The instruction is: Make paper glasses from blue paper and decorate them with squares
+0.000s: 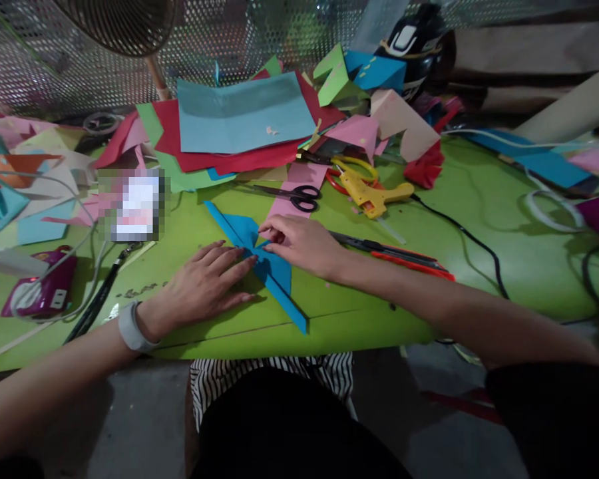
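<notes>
A folded piece of blue paper lies slantwise on the green table, with a long narrow folded edge and two pointed flaps. My left hand rests flat over its left side, fingers spread and fingertips pressing on the paper. At the middle of the sheet, my right hand has its thumb and fingers closed on the blue paper by a small notch. A pink paper strip runs out from behind the right hand. Black-handled scissors lie across that strip.
A yellow glue gun with a black cord lies beyond my right hand. Near my right forearm is a black box cutter. Stacked coloured paper fills the back. Leftward are a phone and a purple device with cables.
</notes>
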A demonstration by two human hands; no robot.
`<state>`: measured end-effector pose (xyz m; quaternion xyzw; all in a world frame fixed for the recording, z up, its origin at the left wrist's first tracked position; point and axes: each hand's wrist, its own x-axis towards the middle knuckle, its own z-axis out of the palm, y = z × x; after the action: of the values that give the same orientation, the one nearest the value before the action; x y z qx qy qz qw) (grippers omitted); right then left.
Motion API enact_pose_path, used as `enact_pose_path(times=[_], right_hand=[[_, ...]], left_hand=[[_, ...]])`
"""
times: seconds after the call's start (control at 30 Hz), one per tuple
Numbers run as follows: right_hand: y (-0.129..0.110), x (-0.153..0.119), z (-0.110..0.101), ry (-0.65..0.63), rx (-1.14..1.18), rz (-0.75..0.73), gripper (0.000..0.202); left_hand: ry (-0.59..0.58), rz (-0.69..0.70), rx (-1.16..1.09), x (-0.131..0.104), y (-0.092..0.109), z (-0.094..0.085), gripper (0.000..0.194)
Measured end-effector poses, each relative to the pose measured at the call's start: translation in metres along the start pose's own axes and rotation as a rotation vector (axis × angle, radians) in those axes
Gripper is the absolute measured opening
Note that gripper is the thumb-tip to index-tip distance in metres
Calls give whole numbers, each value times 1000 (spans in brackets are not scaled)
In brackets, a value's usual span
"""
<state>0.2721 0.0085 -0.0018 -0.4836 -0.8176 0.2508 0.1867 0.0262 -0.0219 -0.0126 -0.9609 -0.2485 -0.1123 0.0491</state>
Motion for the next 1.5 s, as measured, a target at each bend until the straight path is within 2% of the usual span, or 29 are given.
enact_pose_path(times=[0.33,0.63,0.8,0.9,1.03,1.17,1.27,1.33,1.5], right_hand=[[12,-9,-2,-50,142,41,19],[20,-17,5,19,133,22,18],[26,-21,8,76,50,-166,8],[26,-24,8,111,-44,-281,16],[22,-29,2,118,-284,-418,33],[19,-32,-3,97,-415,-549,33],[19,-31,-3,130,-468,-621,31],[20,-29,-2,142,-448,-585,31],[19,-24,4,99,-283,-382,29]], left_hand=[[23,5,-38,18,-6,-5,53],[26,32,-96,16,-13,-4,47],[-10,13,-114,13,-13,-4,50],[-26,6,-123,13,-12,-5,53],[-49,-9,-154,13,-13,-5,55],[-51,-16,-179,12,-14,-5,54],[-50,9,-179,11,-14,-7,52],[-41,24,-181,11,-14,-9,51],[-23,5,-188,11,-12,-9,46]])
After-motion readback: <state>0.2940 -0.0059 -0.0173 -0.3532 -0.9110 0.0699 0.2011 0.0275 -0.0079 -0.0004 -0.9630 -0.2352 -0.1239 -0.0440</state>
